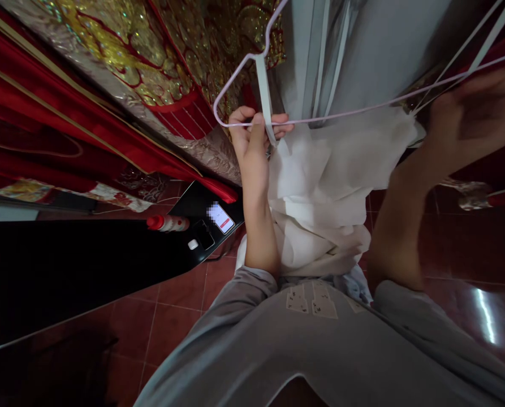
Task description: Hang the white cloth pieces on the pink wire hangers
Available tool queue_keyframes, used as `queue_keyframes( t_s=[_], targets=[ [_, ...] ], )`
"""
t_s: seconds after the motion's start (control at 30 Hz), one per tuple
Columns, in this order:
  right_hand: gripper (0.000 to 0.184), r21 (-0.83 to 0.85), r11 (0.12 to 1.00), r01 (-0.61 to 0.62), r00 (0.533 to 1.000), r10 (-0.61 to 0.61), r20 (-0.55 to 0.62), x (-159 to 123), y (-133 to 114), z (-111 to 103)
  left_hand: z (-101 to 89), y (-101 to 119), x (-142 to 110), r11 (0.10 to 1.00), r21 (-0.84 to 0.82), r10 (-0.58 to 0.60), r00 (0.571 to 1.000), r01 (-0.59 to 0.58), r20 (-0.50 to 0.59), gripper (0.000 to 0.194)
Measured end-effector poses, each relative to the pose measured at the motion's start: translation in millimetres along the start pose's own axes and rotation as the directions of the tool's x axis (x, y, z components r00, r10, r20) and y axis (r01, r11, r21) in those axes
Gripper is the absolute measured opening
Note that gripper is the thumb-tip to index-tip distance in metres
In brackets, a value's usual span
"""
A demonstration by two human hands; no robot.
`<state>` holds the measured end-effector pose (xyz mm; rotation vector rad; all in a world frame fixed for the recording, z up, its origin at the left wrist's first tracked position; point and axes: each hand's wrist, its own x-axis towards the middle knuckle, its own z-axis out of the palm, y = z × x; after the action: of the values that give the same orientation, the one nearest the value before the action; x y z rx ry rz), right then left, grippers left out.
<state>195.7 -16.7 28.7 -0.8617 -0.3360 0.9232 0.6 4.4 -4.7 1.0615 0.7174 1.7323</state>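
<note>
A thin lilac clothes hanger (pixel 349 115) stretches across the upper middle, its hook toward the top. My left hand (pixel 252 135) is closed around the lower bar near the hanger's left corner, its thumb beside a white strap (pixel 263 90) looped over the hanger. From the bar hangs a sheer white ruffled garment (pixel 320 175), falling in layers toward my lap. My right hand (pixel 473 116) is near the hanger's right part, just below another white strap (pixel 485 53). Motion blurs its fingers, so its grip is unclear.
Red and gold sequined garments (pixel 159 51) hang at the left, pale grey fabric (pixel 371 51) behind the hanger. A black table (pixel 86 265) holds a red-capped bottle (pixel 167 223), a lit phone (pixel 221 217), a dark device (pixel 203 234) and a small white case (pixel 193 244). The floor (pixel 180 282) is red tile.
</note>
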Motion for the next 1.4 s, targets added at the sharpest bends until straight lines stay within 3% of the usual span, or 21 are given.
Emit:
queue_keyframes(
  t_s=[0.03,0.07,0.13,0.2,0.27,0.33,0.5,0.7,0.9,1.0,1.2,1.33,1.4],
  targets=[
    [0.018,-0.026,0.953,0.302,0.953,-0.301,0.01,-4.1,13.1,-4.8,-0.3,0.0,0.1,1.0,0.0,-0.011,1.0,0.011,-0.008,0.013],
    [0.02,-0.07,0.9,0.431,0.902,-0.426,0.074,-6.3,25.6,-8.7,-0.9,-0.3,0.4,1.0,0.001,-0.019,1.0,0.019,-0.021,0.013],
    [0.018,-0.1,0.91,0.402,0.904,-0.377,0.203,-6.6,45.1,-12.0,-2.5,-1.5,1.2,0.999,0.004,-0.04,0.999,0.04,-0.035,0.011],
    [0.019,-0.14,0.959,0.248,0.929,-0.194,0.317,-4.5,53.6,-8.1,-3.7,-2.5,1.5,0.999,0.002,-0.039,0.999,0.039,-0.035,0.01],
    [0.03,-0.145,0.981,0.128,0.913,-0.059,0.403,-3.5,51.7,0.7,-2.7,-2.2,0.1,1.0,0.002,-0.016,1.0,0.016,-0.017,0.01],
    [0.031,-0.1,0.993,0.061,0.888,-0.008,0.46,-4.8,45.4,9.3,0.9,-0.3,-3.8,1.0,0.007,0.008,1.0,-0.008,0.001,0.009],
    [0.032,0.02,0.999,0.045,0.886,-0.049,0.46,-7.4,43.4,10.2,8.1,-0.9,-17.5,1.0,0.028,-0.001,1.0,0.0,0.027,0.007],
    [0.031,-0.012,1.0,0.016,0.88,-0.008,0.474,-2.3,51.5,2.9,-14.0,-14.1,-17.0,0.978,0.174,0.11,0.994,-0.112,0.021,0.024],
    [0.033,-0.031,0.999,0.013,0.887,0.002,0.461,-2.0,50.4,2.2,-19.9,4.2,-21.3,0.925,0.368,0.093,0.995,-0.094,0.02,0.022],
    [0.033,-0.026,1.0,0.006,0.875,0.008,0.485,-1.9,51.4,0.9,-12.6,16.7,-24.9,0.942,0.32,0.095,0.995,-0.099,0.029,0.019],
    [0.033,-0.024,1.0,-0.001,0.867,0.013,0.498,-1.6,52.0,0.4,-1.4,43.4,-13.5,0.982,0.19,-0.033,0.997,0.021,0.063,0.015],
    [0.038,-0.071,0.997,0.001,0.859,0.036,0.511,-2.6,51.0,0.1,5.2,63.8,4.7,0.994,0.068,-0.086,0.993,0.081,0.078,0.038],
    [0.036,-0.067,0.998,-0.002,0.857,0.037,0.514,-3.4,50.7,0.2,6.1,69.0,10.9,0.995,0.078,-0.069,0.997,0.067,0.028,0.046]
  ],
)
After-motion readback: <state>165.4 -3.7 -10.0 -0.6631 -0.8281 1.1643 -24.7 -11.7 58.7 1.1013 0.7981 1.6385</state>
